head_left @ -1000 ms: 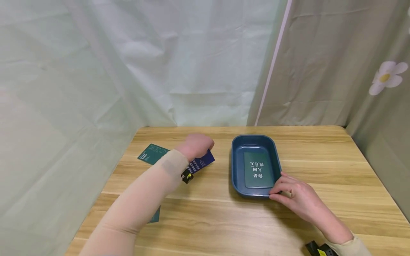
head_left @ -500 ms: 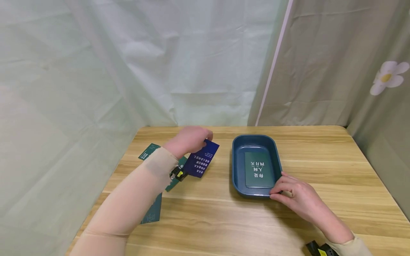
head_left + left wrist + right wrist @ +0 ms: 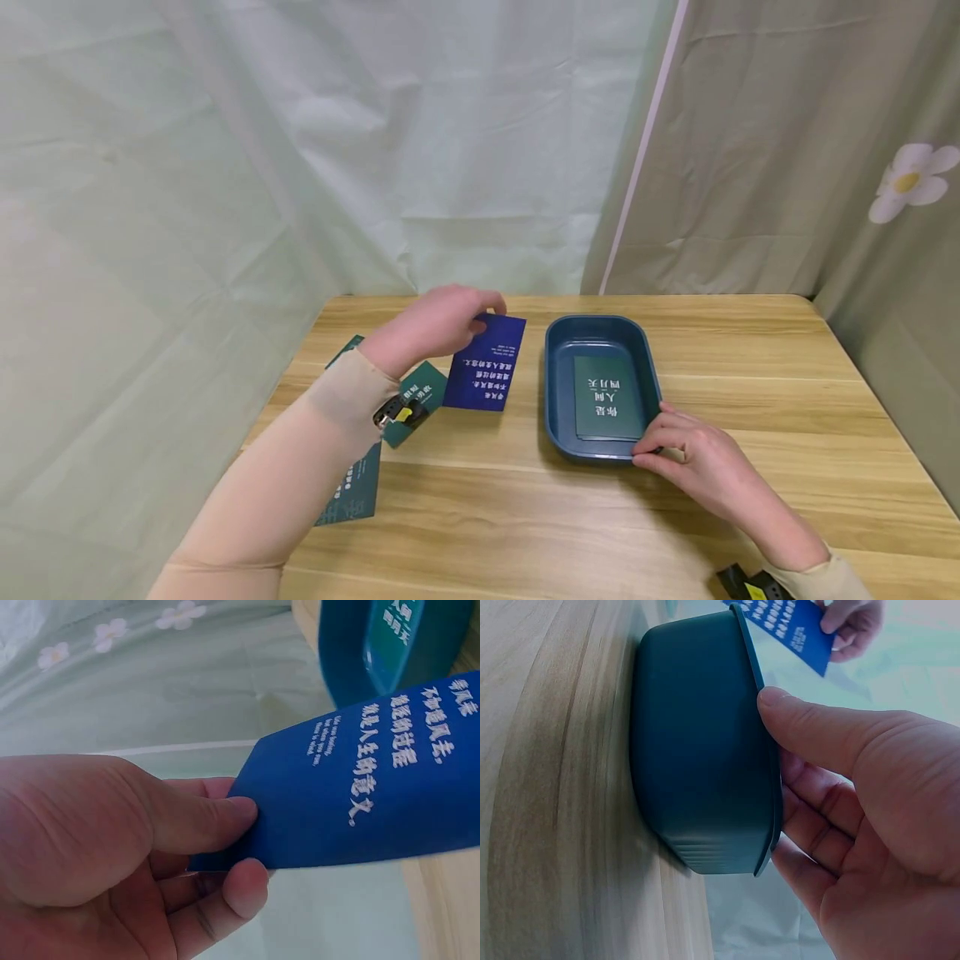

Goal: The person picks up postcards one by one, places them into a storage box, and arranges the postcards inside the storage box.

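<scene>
My left hand [image 3: 441, 323] pinches a dark blue card [image 3: 489, 362] by its far end, thumb on the printed face. In the left wrist view the same card [image 3: 360, 776] shows white lettering and is raised above the table. My right hand [image 3: 697, 458] grips the near right corner of a deep blue tray [image 3: 555, 400], thumb and fingers at the rim. Inside that tray lies a small stack of green cards [image 3: 606, 398] with white characters. The right wrist view shows the tray's outer wall [image 3: 697, 742] from the side, standing on the table.
Beneath and beside my left forearm lie more cards on the wooden table [image 3: 510, 517]: a green card [image 3: 420, 387], a teal card [image 3: 360, 487] nearer me, and another green one mostly hidden. Pale curtains [image 3: 480, 167] hang behind the table's far edge.
My left hand has lifted the blue card off the table and moved slightly away, turning the card upright. The green cards beneath now show more. My right hand stays at the tray.
</scene>
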Motion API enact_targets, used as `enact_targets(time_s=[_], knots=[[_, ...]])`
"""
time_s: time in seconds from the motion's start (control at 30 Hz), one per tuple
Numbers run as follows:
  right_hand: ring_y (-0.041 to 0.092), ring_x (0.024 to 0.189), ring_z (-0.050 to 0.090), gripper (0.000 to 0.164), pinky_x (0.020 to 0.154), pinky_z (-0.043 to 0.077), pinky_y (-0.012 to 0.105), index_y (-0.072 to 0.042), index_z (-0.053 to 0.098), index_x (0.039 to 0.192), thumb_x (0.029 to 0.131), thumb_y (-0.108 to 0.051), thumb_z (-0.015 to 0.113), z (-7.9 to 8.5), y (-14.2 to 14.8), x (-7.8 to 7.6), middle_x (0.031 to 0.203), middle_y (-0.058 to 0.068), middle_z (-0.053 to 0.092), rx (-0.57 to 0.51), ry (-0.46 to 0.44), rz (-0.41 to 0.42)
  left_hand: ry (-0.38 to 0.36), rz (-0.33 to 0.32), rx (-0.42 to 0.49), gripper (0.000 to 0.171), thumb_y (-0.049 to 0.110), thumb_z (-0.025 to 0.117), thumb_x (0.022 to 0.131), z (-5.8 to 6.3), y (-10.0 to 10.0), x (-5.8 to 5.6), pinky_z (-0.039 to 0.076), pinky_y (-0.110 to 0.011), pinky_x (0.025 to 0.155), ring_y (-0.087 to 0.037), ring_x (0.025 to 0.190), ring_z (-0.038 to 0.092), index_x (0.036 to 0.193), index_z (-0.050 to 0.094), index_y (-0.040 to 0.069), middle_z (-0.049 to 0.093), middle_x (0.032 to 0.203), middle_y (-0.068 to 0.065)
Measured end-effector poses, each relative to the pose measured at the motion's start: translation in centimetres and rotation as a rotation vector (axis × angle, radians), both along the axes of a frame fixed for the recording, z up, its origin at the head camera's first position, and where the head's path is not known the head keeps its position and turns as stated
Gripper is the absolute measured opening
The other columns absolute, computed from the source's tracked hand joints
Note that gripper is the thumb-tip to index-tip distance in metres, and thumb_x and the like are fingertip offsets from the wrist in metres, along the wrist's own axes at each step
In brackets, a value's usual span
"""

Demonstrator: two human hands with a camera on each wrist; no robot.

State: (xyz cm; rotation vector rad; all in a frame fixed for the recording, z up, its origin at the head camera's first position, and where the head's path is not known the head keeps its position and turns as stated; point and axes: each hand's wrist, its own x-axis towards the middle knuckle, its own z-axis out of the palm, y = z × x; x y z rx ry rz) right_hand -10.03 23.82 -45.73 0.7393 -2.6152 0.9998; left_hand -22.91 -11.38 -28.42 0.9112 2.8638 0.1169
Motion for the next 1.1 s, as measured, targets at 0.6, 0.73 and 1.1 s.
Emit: enact_targets(time_s=[0.6,0.73,1.1], knots=[[0.045,0.129,0.069,0.036,0.102,0.056,0.063,-0.038,0.082,0.087,0.078,-0.008,0.100,0.0,0.0,0.1,0.092,-0.030,0.066,0.004,0.007,-0.006,-0.075,-0.014,0.224,0.035,0.004,0.060,0.113,0.6,1.2,-0.1,0.059,-0.044,0.099,-0.029,0.121,0.072,0.146,0.067,0.014,0.073,0.139,-0.013],[0.046,0.130,0.068,0.035,0.103,0.055,0.064,-0.037,0.082,0.087,0.079,-0.008,0.100,0.0,0.0,0.1,0.092,-0.029,0.067,0.006,-0.010,-0.009,-0.089,-0.023,0.274,0.035,0.004,0.058,0.114,0.3,1.9,-0.3,0.059,-0.042,0.097,-0.027,0.113,0.073,0.148,0.064,0.013,0.074,0.136,-0.014],[0.048,0.132,0.067,0.034,0.105,0.053,0.066,-0.038,0.082,0.088,0.082,-0.009,0.098,0.2,0.0,0.3,0.093,-0.028,0.068,0.015,-0.030,-0.012,-0.120,-0.049,0.316,0.035,0.003,0.056,0.115,-1.0,4.4,-0.9,0.058,-0.041,0.095,-0.026,0.108,0.072,0.148,0.058,0.012,0.074,0.128,-0.014]])
